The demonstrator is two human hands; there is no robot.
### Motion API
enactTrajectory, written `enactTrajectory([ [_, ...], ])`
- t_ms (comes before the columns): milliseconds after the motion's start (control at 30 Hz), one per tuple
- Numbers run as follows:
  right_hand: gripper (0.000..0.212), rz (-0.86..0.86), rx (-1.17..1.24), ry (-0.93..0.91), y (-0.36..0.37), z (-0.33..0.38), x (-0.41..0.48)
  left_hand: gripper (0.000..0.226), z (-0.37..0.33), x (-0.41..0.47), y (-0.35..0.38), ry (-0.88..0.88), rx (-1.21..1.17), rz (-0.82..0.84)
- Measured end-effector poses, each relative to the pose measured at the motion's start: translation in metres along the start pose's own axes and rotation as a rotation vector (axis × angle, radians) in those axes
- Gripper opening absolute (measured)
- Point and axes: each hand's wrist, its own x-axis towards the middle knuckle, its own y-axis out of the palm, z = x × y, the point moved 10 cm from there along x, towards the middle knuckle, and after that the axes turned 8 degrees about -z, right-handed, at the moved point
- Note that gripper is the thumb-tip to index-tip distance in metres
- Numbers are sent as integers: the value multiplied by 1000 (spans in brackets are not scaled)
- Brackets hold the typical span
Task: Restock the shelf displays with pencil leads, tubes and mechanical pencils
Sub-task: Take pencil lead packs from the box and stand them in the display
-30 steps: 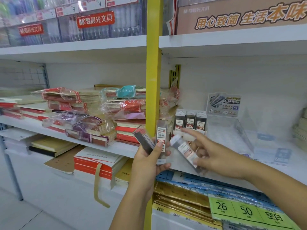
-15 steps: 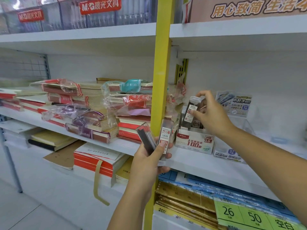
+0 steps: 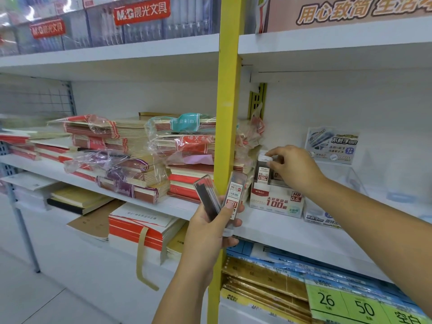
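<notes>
right hand (image 3: 294, 169) pinches lead tube (image 3: 263, 174) by its cap, lower end in display box (image 3: 275, 203); a tilted release could jam it. left hand (image 3: 215, 230) grips two spare tubes (image 3: 235, 192).

We count two hands (image 3: 211, 226) (image 3: 295, 170), two lead cases (image 3: 208, 195) (image 3: 235, 195) mid-frame, at least two tubes (image 3: 263, 171) in one display box (image 3: 275, 203), two red signs (image 3: 142, 13) (image 3: 47, 29) upper left.

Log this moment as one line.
right hand: pinches lead tube cap, tube upright in display box | left hand: holds two lead cases
</notes>
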Motion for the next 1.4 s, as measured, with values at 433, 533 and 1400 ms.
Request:
enactTrajectory([
  [433, 21, 307, 796, 96, -28, 45, -102, 31, 0, -19, 32, -31, 127, 243],
  [533, 13, 222, 815, 197, -37, 21, -109, 22, 7, -19, 28, -83, 57, 215],
  [1400, 37, -176, 400, 3, -47, 21, -18, 19, -2, -9, 7, 32, 192, 148],
])
